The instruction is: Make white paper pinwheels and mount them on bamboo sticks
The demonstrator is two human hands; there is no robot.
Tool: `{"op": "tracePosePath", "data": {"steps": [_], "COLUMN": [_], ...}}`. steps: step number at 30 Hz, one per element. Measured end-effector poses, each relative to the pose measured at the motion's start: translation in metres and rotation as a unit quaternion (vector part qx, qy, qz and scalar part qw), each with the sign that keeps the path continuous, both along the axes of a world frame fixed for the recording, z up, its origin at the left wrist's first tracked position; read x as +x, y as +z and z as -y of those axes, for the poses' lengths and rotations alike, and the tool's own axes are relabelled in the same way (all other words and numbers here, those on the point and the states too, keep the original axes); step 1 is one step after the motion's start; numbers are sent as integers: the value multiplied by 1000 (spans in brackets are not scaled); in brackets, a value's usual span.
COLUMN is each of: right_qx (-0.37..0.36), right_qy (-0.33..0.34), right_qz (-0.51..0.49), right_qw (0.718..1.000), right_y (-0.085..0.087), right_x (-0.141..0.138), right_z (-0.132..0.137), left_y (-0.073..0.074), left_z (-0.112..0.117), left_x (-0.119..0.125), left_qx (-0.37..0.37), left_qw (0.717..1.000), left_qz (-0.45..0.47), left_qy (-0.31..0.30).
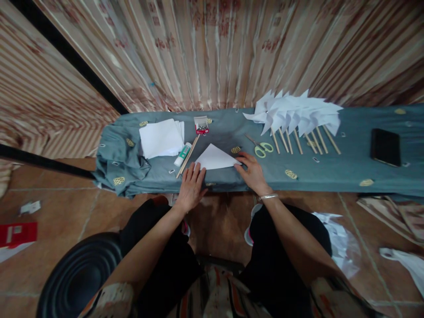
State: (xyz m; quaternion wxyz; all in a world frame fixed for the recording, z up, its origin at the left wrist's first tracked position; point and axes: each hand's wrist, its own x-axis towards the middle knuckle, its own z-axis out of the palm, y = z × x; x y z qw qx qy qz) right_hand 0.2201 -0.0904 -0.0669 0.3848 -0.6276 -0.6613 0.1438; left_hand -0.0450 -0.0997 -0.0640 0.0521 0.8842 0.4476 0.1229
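A white sheet of paper (217, 158), folded into a triangle, lies flat near the front edge of the cloth-covered bench. My left hand (191, 187) rests at its left corner, fingers stretched out and the tips touching the paper. At the right corner is my right hand (253, 173), its thumb and forefinger apart and touching the paper there. Just left of the triangle lie thin wooden sticks (188, 157) and a green and white glue stick (183, 154). Scissors (260, 147) with light green handles lie beyond my right hand.
A stack of white paper (161, 138) lies at left, near an open red box of small metal pins (201, 126). Several paper pinwheels (298, 115) on sticks overlap at the back right. A black case (386, 147) lies farther right. A black stool (81, 276) stands on the floor.
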Motion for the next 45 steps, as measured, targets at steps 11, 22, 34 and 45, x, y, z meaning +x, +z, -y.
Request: {"op": "tracePosePath", "data": {"steps": [11, 22, 34, 45], "right_qx": [-11, -15, 10, -90], "right_qy": [-66, -99, -62, 83], "right_qz": [-295, -323, -256, -316], "right_qw": [953, 941, 965, 941], "right_y": [19, 32, 58, 60], "right_x": [1, 12, -8, -1], "right_z": [-14, -7, 27, 15], "left_y": [-6, -7, 16, 35], "left_z": [-13, -15, -57, -68], "left_x": [26, 25, 47, 44], "left_qx": [13, -5, -107, -195], "left_qw": [987, 976, 882, 824], "left_qz": [154, 213, 448, 528], "left_qy": [48, 43, 100, 74]}}
